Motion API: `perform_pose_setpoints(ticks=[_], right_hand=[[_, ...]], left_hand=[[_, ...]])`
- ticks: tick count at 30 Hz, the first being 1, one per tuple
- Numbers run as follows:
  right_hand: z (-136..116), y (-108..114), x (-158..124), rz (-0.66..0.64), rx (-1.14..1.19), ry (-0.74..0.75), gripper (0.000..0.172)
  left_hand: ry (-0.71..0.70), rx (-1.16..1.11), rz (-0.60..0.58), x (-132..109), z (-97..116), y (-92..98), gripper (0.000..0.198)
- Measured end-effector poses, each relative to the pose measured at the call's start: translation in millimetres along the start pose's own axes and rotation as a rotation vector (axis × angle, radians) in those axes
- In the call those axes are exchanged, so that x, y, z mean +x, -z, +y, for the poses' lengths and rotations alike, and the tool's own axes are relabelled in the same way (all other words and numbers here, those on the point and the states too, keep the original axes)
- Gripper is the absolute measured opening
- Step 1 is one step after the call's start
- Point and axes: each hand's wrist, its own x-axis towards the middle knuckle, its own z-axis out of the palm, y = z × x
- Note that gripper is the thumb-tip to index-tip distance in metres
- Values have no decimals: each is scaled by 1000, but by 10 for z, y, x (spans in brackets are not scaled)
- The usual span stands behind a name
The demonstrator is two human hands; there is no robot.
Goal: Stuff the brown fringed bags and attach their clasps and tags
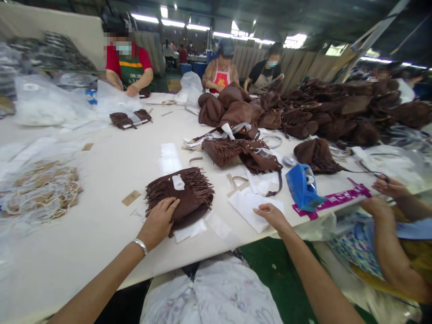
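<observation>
A dark brown fringed bag [184, 198] lies on the white table before me, with a small white wrap on its front. My left hand [160, 220] rests over its near left edge and grips it; the thumb is partly hidden. To the right, my right hand [272, 216] is closed in a pinch at a sheet of white paper [248, 209]. The fingertips touch the paper, though how firmly they hold it is hard to see. White slips [191, 230] stick out beneath the bag's near side.
A blue tape dispenser [302, 186] stands right of the paper. More fringed bags [232, 153] lie beyond, before a big brown heap [324, 108]. Tags with strings [40, 191] are piled at left. A co-worker's hands [386, 191] are close on the right; several people work across the table.
</observation>
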Motion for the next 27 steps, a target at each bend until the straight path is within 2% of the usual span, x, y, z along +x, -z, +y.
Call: perform_pose_setpoints(ticks=[5, 9, 13, 15, 17, 20, 22, 24, 27], right_hand=[[52, -148, -133, -67, 22, 1, 38], [-30, -68, -227, -243, 101, 17, 38], [-376, 176, -440, -391, 235, 198, 38], [-632, 165, -589, -517, 259, 315, 34], [-905, -26, -725, -649, 233, 458, 28], [-1285, -576, -825, -720, 188, 617, 19], [-1484, -978, -798, -679, 197, 622, 15], [-1616, -1301, -711, -597, 232, 560, 16], [-1677, -1566, -538, -406, 283, 432, 23]], left_hand=[[28, -155, -30, -14, -53, 21, 59], [117, -250, -92, 34, -145, 89, 54], [124, -280, -171, 114, -259, 160, 55], [100, -300, -221, 147, -303, 202, 61], [83, -321, -270, 170, -336, 252, 69], [70, -369, -367, 193, -364, 335, 80], [58, -399, -428, 205, -372, 384, 83], [47, -413, -459, 210, -372, 415, 84], [39, -408, -459, 187, -344, 407, 81]])
